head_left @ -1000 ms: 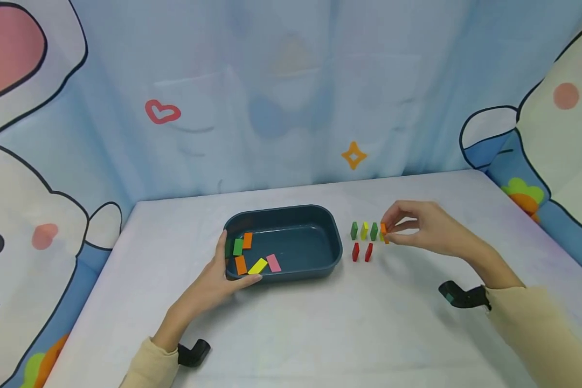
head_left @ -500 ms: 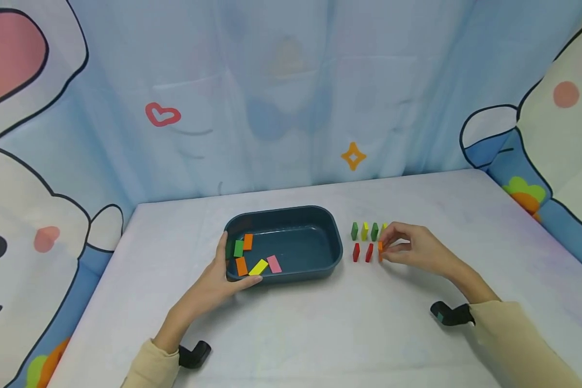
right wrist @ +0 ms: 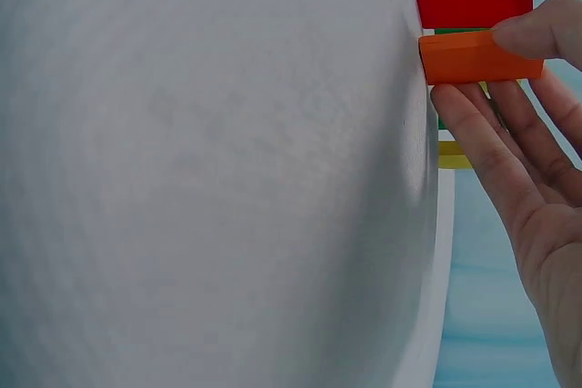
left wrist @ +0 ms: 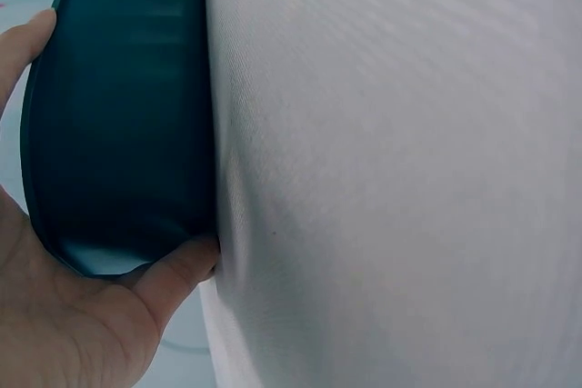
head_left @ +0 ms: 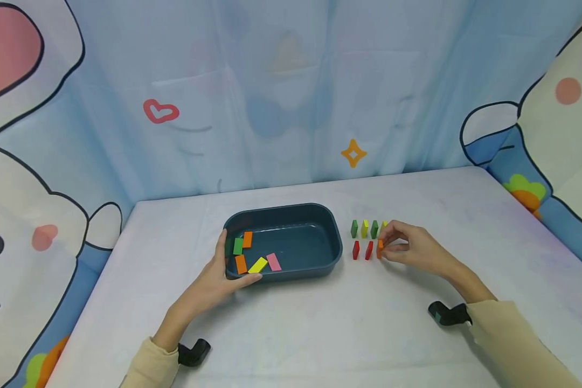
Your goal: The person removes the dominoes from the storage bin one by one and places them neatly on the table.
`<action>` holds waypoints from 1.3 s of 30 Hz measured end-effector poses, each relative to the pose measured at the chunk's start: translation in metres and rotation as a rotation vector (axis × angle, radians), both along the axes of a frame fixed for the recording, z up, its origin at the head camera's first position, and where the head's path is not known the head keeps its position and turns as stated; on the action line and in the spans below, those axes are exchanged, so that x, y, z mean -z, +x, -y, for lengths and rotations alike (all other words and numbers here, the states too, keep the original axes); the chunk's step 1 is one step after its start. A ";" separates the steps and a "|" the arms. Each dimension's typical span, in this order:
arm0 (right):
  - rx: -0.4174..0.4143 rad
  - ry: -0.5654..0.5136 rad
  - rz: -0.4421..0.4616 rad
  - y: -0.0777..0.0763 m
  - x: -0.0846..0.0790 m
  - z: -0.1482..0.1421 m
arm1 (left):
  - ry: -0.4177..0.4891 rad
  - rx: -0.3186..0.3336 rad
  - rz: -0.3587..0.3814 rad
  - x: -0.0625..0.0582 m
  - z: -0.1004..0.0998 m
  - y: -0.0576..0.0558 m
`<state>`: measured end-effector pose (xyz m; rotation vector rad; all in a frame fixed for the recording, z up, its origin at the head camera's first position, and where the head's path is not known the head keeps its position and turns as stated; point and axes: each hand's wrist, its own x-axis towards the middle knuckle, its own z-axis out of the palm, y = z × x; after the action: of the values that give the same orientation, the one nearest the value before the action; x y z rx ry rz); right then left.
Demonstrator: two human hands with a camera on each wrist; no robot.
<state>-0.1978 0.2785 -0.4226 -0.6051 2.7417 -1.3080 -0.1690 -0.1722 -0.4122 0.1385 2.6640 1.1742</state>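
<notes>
My right hand (head_left: 412,249) pinches an upright orange domino block (head_left: 380,249) between thumb and fingers. Its lower end is right at the tabletop in the right wrist view, beside a standing red domino block (right wrist: 473,4). Two red blocks (head_left: 356,250) form the front row to its left. Behind them stands a row of green (head_left: 354,229) and yellow (head_left: 365,229) blocks, its right end partly covered by my fingers. On the left, my left hand (head_left: 225,276) grips the near left corner of a dark blue rectangular tray (head_left: 303,245), thumb along the front wall and fingers at the left side.
Inside the tray's left part lie loose blocks: orange (head_left: 241,264), green (head_left: 238,246), yellow (head_left: 258,265) and pink (head_left: 274,262). A white cloth covers the table (head_left: 320,328). A blue printed curtain (head_left: 291,97) hangs behind it.
My right hand has brought the orange block from over the back row toward me, to the right end of the front row beside the red ones. My left hand stays on the tray.
</notes>
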 end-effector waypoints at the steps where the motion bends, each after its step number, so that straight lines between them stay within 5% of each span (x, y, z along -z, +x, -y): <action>1: 0.000 -0.005 0.005 0.000 0.000 0.000 | 0.001 -0.001 0.001 0.000 0.000 0.000; 39: -0.006 0.073 -0.008 0.002 -0.004 0.000 | 0.019 0.014 -0.005 0.000 0.001 0.000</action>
<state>-0.1962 0.2786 -0.4187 -0.6144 2.7778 -1.2014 -0.1688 -0.1731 -0.4121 0.1635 2.6529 1.1966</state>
